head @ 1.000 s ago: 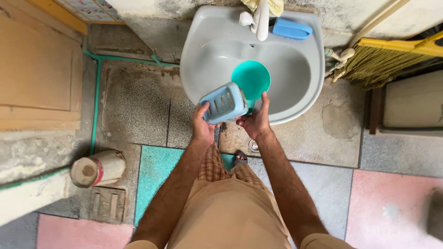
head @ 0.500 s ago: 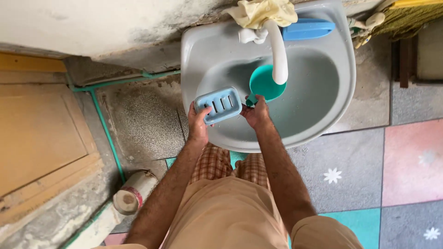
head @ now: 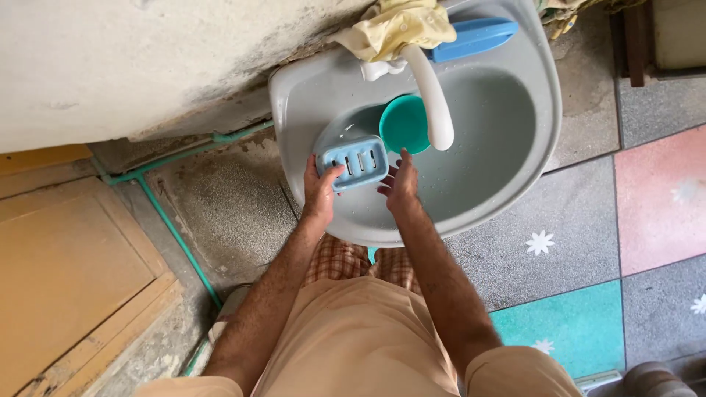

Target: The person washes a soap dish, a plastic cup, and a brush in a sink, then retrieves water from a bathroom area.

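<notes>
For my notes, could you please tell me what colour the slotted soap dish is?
Light blue plastic slotted soap dish, clearest in the head view.

light blue slotted soap dish (head: 354, 161); teal bowl (head: 403, 123); grey basin (head: 531, 110); yellow cloth (head: 397, 26).

even, soft daylight throughout; no single source discernible and no hard shadows. mild sheen on the wet sink (head: 540, 110) wall and on the white faucet (head: 430, 99), no blown glare. focus good at centre; fingers of the right hand (head: 397, 187) slightly motion-blurred. wide-angle distortion bends the floor tiles (head: 654, 206) and wall toward the frame edges. colours natural, exposure balanced.
</notes>
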